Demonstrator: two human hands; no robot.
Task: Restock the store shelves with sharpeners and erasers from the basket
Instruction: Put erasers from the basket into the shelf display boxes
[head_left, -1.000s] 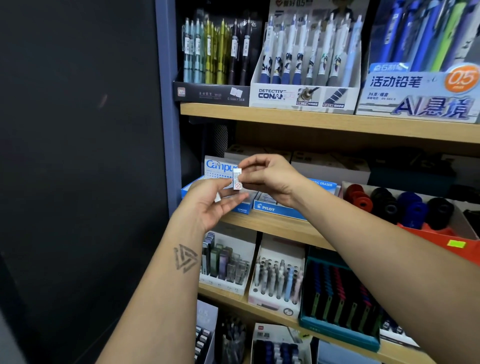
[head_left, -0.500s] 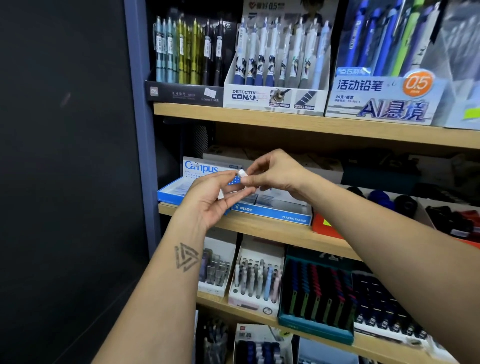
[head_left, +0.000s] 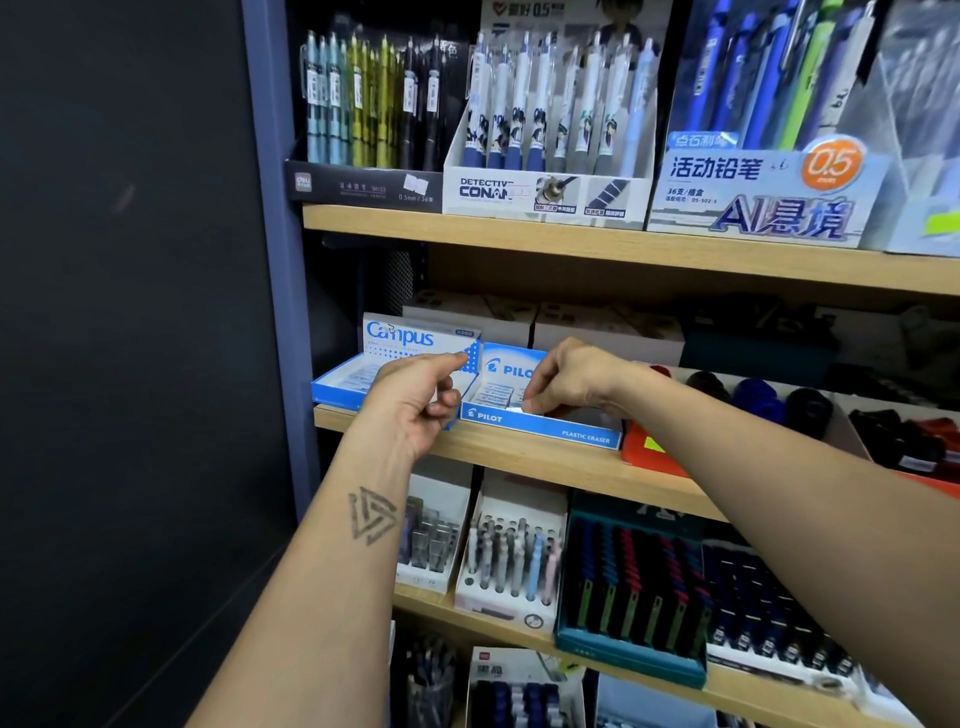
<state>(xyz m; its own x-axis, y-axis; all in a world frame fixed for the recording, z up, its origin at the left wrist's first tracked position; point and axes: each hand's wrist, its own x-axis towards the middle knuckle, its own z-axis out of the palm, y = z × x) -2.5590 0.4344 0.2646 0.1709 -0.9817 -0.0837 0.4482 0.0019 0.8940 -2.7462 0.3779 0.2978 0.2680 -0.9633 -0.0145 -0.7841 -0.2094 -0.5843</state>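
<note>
Eraser going into the Pilot box on the middle shelf.

The middle shelf (head_left: 545, 460) carries the open blue Pilot eraser box (head_left: 540, 426), with the Campus box (head_left: 415, 340) just beside it on its left and tubs of round sharpeners further right. The right hand (head_left: 571, 382) reaches down into the Pilot box, its fingertips pinched on a small white eraser (head_left: 511, 410) at the box's front edge, beside the erasers already lying inside. The left hand (head_left: 415, 400) hovers in front of the two boxes with fingers curled; whether it holds anything I cannot tell. The placing step looks nearly done: next the eraser needs seating flat against its neighbours before the pinch lets go. The basket is out of view.
</note>
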